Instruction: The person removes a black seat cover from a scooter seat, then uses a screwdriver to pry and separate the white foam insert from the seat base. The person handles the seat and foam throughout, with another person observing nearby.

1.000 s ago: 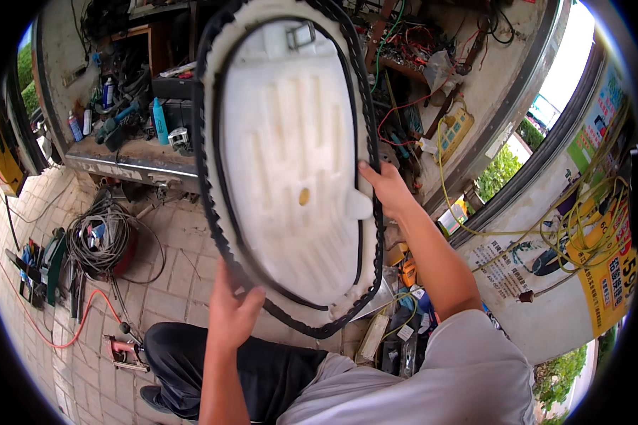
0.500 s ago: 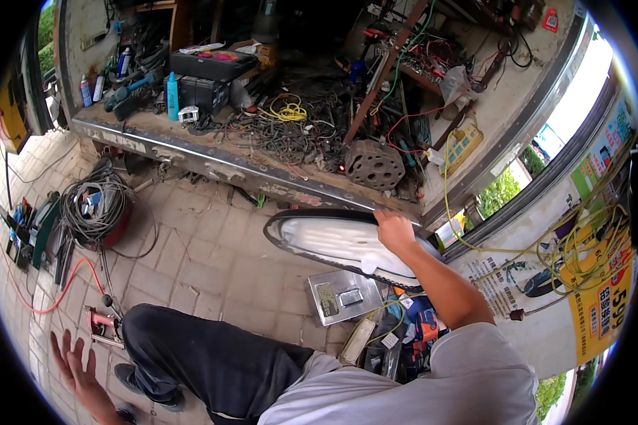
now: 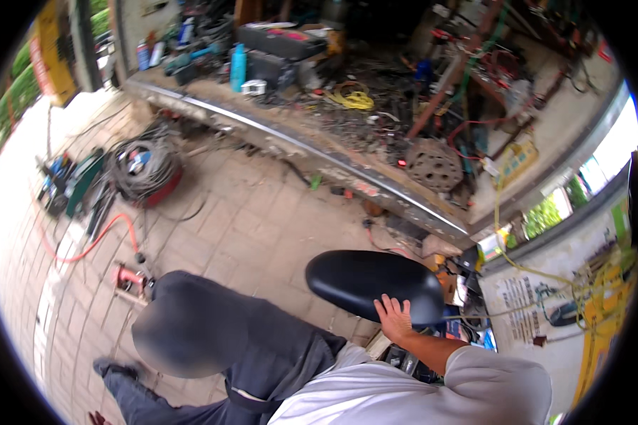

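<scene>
A black padded scooter seat lies cushion side up, low over the clutter at the right. My right hand rests on its near edge, fingers spread across the smooth cover. I cannot see what bears the seat from below. Only the fingertips of my left hand show, at the bottom left rim. They look apart and hold nothing that I can see.
A shelf edge runs across the back, loaded with tools, a yellow cable coil and a perforated metal block. At left on the paving sit a cable-filled bucket and a red jack.
The seat has turned over from its white underside to its black cushion. My right hand has shifted from gripping its rim to lying on the cover. My left hand has dropped lower, mostly out of view.
</scene>
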### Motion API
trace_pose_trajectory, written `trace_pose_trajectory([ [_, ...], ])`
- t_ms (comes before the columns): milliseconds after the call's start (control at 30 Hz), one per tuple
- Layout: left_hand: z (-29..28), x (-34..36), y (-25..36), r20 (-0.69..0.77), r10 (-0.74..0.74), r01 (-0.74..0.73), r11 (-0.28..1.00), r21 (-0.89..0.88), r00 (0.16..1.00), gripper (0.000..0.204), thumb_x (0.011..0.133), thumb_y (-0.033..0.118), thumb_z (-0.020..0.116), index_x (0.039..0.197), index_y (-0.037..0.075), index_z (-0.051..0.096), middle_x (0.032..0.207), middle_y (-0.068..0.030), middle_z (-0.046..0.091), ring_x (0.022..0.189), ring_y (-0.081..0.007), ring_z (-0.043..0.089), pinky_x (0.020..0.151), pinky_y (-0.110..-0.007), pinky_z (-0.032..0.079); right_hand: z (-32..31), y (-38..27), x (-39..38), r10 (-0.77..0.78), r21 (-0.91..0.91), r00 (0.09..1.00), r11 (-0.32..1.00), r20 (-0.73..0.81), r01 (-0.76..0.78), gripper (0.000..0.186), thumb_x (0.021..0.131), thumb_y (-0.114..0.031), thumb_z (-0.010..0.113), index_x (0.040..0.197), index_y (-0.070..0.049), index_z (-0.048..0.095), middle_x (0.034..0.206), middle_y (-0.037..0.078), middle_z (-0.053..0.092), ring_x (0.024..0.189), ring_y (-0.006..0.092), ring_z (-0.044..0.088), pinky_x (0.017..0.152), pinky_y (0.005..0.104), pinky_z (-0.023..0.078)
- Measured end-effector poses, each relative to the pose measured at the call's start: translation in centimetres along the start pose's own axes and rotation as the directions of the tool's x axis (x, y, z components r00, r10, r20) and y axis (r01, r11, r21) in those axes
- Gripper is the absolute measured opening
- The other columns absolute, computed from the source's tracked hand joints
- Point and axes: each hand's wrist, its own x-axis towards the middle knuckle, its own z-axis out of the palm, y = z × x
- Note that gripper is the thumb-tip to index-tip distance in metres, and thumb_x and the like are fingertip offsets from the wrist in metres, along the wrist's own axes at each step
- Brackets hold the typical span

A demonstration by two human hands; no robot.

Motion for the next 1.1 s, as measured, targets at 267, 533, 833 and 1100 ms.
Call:
trace_pose_trajectory([
  [267,6.1,-16.7,-2.2,-0.115,-0.218,0.178,0.942,-0.286,0.969,0.068,0.083,0.007,0.073,0.14,-0.003,0.038,0.142,-0.019,0.042,0.125,-0.0304,0.047,0.104,-0.039,0.038,-6.0,-7.3,12.1,-0.172,0.622,0.983,0.777,0.061,0.097,0.056,0.077,-0.025,0.073,0.127,-0.005,0.055,0.131,0.016,0.048,0.12,0.0344,0.046,0.101,0.0506,0.035],
  [533,7.3,-23.6,4.0,-0.21,-0.282,0.312,0.941,0.129,0.936,0.066,0.073,0.023,0.083,0.123,-0.006,0.053,0.118,-0.0219,0.06,0.109,-0.0349,0.058,0.094,-0.041,0.044,-23.6,-24.2,15.0,-0.815,0.681,0.455,0.103,-0.36,0.725,0.072,0.077,-0.04,0.073,0.134,-0.004,0.048,0.138,0.022,0.042,0.122,0.0393,0.046,0.101,0.0467,0.042],
  [833,8.8,-28.1,0.8,0.046,-0.56,0.542,0.817,0.194,0.827,0.067,0.083,0.034,0.071,0.134,-0.001,0.046,0.134,-0.0205,0.05,0.125,-0.032,0.048,0.104,-0.04,0.039,-20.8,-22.7,16.1,-0.785,0.642,0.533,0.237,-0.315,0.729,0.054,0.067,-0.034,0.073,0.115,-0.011,0.066,0.125,0.01,0.053,0.114,0.0344,0.05,0.092,0.0457,0.049],
  [1100,14.0,-34.5,-15.9,-0.068,-0.785,0.701,0.585,-0.407,0.616,0.064,0.099,0.043,0.046,0.142,-0.004,0.038,0.137,-0.0236,0.046,0.127,-0.0309,0.047,0.097,-0.04,0.045,-11.4,-22.7,18.2,-0.723,0.968,0.652,-0.098,-0.227,0.229,0.053,0.087,-0.036,0.068,0.127,-0.003,0.058,0.138,0.019,0.047,0.128,0.0326,0.045,0.108,0.039,0.035],
])
